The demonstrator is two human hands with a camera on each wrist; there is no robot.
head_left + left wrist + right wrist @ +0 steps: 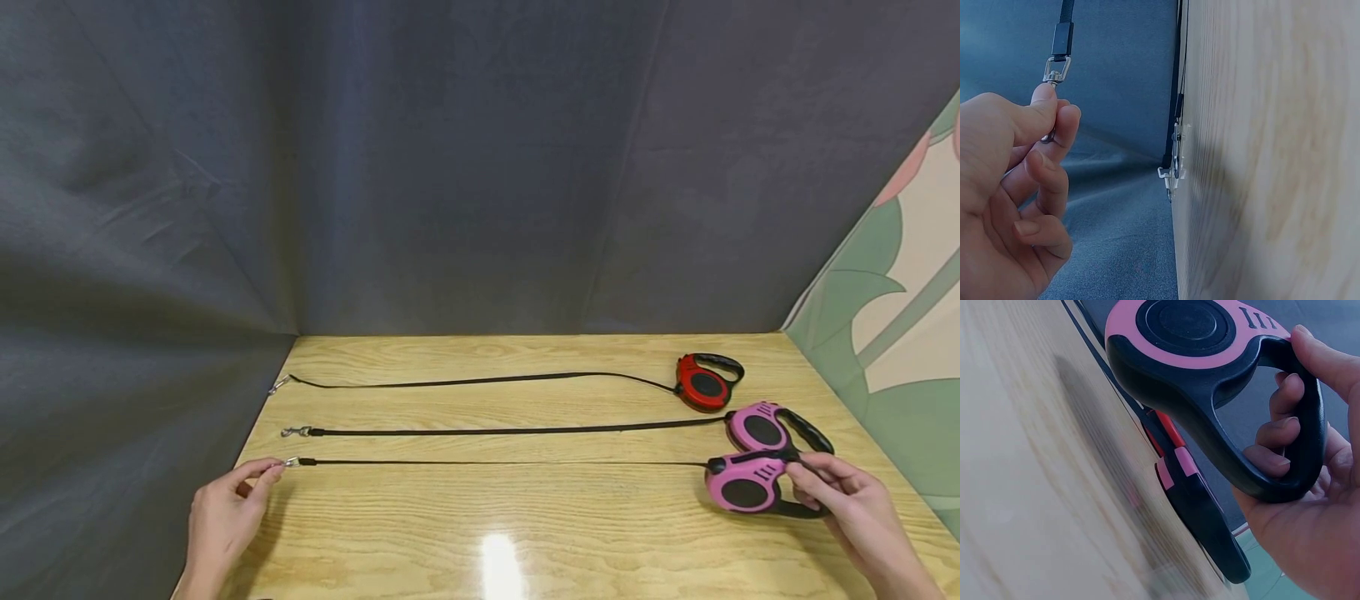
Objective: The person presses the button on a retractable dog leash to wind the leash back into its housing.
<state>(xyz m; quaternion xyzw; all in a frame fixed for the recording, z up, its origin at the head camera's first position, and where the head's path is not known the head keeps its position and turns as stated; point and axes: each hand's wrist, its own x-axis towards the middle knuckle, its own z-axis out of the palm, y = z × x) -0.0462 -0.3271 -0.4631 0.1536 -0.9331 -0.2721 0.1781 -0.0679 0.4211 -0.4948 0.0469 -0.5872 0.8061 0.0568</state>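
In the head view, my right hand point(855, 504) grips the black handle of a pink retractable dog leash point(763, 477), held above the table. Its thin black strap point(480, 462) runs taut to the left. There my left hand point(228, 512) pinches the silver snap hook point(292, 462) at its end. Thumb and index finger hold that hook point(1054, 76) in the left wrist view, the other fingers curled loosely. From the right wrist, my fingers point(1285, 434) wrap the handle loop point(1313, 444). Behind it, a second pink leash point(756, 427) lies partly hidden on the table.
A red retractable leash point(705, 385) lies farther back at the right. Both lying leashes have straps stretched left, ending in silver hooks point(295, 432) near the left edge of the wooden table point(420, 525). Dark grey curtains point(465, 183) hang behind and at left; leaf-patterned fabric point(885, 317) is at right.
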